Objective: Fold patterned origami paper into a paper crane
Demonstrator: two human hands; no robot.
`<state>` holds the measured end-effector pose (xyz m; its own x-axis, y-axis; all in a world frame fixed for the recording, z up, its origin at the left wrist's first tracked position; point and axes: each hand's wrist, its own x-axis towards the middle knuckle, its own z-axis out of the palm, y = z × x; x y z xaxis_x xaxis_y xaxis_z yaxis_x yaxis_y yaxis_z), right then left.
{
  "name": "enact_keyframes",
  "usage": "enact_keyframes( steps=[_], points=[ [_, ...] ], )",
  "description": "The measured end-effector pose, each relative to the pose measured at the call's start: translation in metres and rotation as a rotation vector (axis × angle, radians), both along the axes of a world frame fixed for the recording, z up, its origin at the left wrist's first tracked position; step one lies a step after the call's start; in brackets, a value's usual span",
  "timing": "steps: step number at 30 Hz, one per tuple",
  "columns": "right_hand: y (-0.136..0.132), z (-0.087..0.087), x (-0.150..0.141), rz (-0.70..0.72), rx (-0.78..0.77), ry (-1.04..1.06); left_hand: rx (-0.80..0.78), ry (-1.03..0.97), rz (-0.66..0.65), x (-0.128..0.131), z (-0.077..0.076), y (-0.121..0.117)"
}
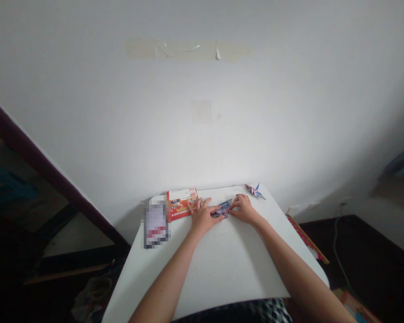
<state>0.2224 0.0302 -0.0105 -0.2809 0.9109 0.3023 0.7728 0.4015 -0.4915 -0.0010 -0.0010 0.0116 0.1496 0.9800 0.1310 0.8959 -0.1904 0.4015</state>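
Note:
A small piece of printed blue paper [223, 209], partly folded, lies on the white table [222, 264] between my two hands. My left hand [202, 216] rests flat with its fingers spread, its thumb pressing the paper's left end. My right hand [243, 207] has its fingers curled and pinches the paper's right end against the table. A finished folded paper crane [255, 191] of the same printed paper stands just beyond my right hand, near the table's far right corner.
An orange printed leaflet [181, 203] lies at the far edge, left of my left hand, beside a blurred-out rectangular item [155, 223]. A white wall rises right behind the table. A patterned strip [306, 240] leans at the table's right edge; dark floor lies on both sides.

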Motion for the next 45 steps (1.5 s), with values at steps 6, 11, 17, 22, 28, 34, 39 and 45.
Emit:
enact_keyframes(
  steps=[6, 11, 17, 22, 28, 34, 39, 45],
  points=[
    [-0.002, 0.006, 0.002, 0.053, -0.027, -0.010, 0.000, 0.013, -0.001, 0.000, 0.000, 0.000],
    [-0.003, 0.008, 0.004, 0.090, -0.041, -0.027, 0.001, 0.011, 0.004, 0.001, 0.002, -0.001],
    [-0.005, 0.004, 0.003, 0.105, -0.060, -0.021, -0.003, 0.013, 0.006, 0.001, 0.003, -0.001],
    [-0.004, -0.002, -0.002, 0.013, -0.012, 0.036, 0.015, 0.008, 0.012, 0.001, -0.001, 0.001],
    [-0.005, 0.000, 0.000, 0.044, -0.049, 0.009, 0.023, 0.012, 0.008, 0.002, 0.000, 0.000],
    [-0.006, 0.005, 0.001, 0.083, -0.112, -0.015, -0.019, 0.014, 0.017, 0.002, 0.005, -0.001],
    [-0.008, 0.010, 0.000, 0.097, -0.161, -0.019, 0.006, 0.011, 0.016, 0.002, 0.001, 0.000],
    [-0.011, 0.012, -0.002, 0.104, -0.153, -0.030, 0.025, 0.012, 0.013, 0.002, -0.001, 0.000]
  ],
)
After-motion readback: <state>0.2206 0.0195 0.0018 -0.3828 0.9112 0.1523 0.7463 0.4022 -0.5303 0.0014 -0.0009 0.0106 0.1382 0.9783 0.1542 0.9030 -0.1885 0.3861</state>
